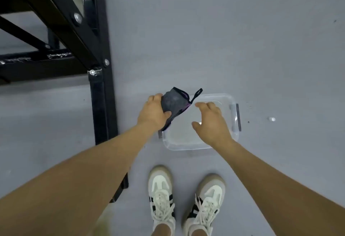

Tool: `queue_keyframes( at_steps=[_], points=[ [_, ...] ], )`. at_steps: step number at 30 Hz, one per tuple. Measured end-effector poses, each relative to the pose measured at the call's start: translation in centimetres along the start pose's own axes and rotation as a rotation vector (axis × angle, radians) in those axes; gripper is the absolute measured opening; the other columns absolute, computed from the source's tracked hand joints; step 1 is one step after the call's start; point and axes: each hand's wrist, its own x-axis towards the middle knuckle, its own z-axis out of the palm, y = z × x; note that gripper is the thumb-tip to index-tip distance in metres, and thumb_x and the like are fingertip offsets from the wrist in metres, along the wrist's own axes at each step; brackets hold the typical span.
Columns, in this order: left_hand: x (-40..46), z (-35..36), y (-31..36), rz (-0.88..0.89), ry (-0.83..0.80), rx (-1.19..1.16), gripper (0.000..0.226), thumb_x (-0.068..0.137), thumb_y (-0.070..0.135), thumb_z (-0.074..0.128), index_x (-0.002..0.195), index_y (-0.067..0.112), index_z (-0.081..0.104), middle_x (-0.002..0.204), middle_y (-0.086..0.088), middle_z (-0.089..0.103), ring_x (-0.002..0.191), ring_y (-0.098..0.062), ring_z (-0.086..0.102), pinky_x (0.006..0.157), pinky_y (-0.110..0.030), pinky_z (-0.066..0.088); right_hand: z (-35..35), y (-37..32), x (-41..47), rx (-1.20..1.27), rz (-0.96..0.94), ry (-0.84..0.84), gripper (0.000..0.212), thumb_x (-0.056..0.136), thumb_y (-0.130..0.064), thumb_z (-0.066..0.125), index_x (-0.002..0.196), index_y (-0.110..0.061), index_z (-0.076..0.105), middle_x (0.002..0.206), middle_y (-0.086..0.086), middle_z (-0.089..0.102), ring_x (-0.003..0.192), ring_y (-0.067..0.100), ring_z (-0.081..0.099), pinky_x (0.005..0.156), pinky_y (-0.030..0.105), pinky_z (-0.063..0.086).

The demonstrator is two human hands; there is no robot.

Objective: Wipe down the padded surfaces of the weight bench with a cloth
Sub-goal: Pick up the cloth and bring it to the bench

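Observation:
My left hand (154, 113) grips a dark grey cloth (172, 103) with black edging and a purple trim, held above the left rim of a clear plastic tub (234, 133) on the floor. My right hand (210, 122) hovers over the tub with its fingers spread and relaxed, holding nothing. The black metal frame (101, 105) of the weight bench stands at the left. No padded surface shows in this view.
The floor is plain grey. The tub has dark clip handles at its sides. My two white sneakers (186, 198) stand just below the tub. A small white speck (271, 119) lies on the floor to the right.

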Motion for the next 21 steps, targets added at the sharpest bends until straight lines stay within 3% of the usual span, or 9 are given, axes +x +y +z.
queue_keyframes(
  at_steps=[5, 10, 16, 18, 21],
  points=[
    [0.7, 0.4, 0.2, -0.056, 0.076, 0.117, 0.035, 0.085, 0.026, 0.065, 0.112, 0.01, 0.049, 0.115, -0.009, 0.05, 0.103, -0.028, 0.052, 0.081, -0.039, 0.046, 0.9, 1.4, 0.4, 0.051, 0.053, -0.014, 0.056, 0.09, -0.014, 0.056, 0.141, -0.014, 0.034, 0.135, 0.008, 0.038, 0.124, 0.025, 0.034, 0.098, 0.037, 0.039],
    [-3.3, -1.5, 1.3, -0.054, -0.028, -0.084, 0.02, 0.085, 0.023, 0.064, 0.09, 0.013, 0.047, 0.103, -0.011, 0.056, 0.092, -0.031, 0.057, 0.078, -0.041, 0.048, -2.1, 0.7, -3.0, 0.075, 0.077, -0.023, 0.055, 0.091, -0.015, 0.055, 0.141, -0.015, 0.033, 0.137, 0.008, 0.04, 0.126, 0.023, 0.036, 0.096, 0.033, 0.04],
    [-13.8, -9.8, 7.1, -0.063, -0.041, -0.459, 0.026, 0.089, 0.016, 0.061, 0.109, 0.001, 0.055, 0.096, -0.007, 0.057, 0.09, -0.021, 0.053, 0.077, -0.028, 0.042, -11.6, -3.8, -11.1, 0.103, 0.12, -0.022, 0.051, 0.092, -0.018, 0.054, 0.139, -0.013, 0.038, 0.137, 0.009, 0.042, 0.126, 0.025, 0.04, 0.099, 0.034, 0.039],
    [-18.0, -13.6, 9.6, -0.042, -0.047, -0.553, 0.023, 0.09, 0.016, 0.06, 0.108, 0.002, 0.055, 0.098, -0.008, 0.059, 0.092, -0.022, 0.055, 0.08, -0.031, 0.045, -15.0, -5.9, -14.7, 0.093, 0.122, -0.014, 0.047, 0.093, -0.019, 0.053, 0.138, -0.012, 0.04, 0.136, 0.01, 0.045, 0.122, 0.025, 0.044, 0.096, 0.033, 0.041],
    [-23.9, -18.9, 12.7, -0.006, -0.046, -0.647, 0.019, 0.091, 0.019, 0.059, 0.104, 0.007, 0.055, 0.095, -0.006, 0.061, 0.09, -0.02, 0.056, 0.072, -0.025, 0.047, -19.4, -9.4, -20.3, 0.089, 0.071, 0.018, 0.042, 0.094, -0.02, 0.052, 0.134, -0.011, 0.045, 0.131, 0.01, 0.049, 0.117, 0.025, 0.049, 0.093, 0.031, 0.043]
  ],
)
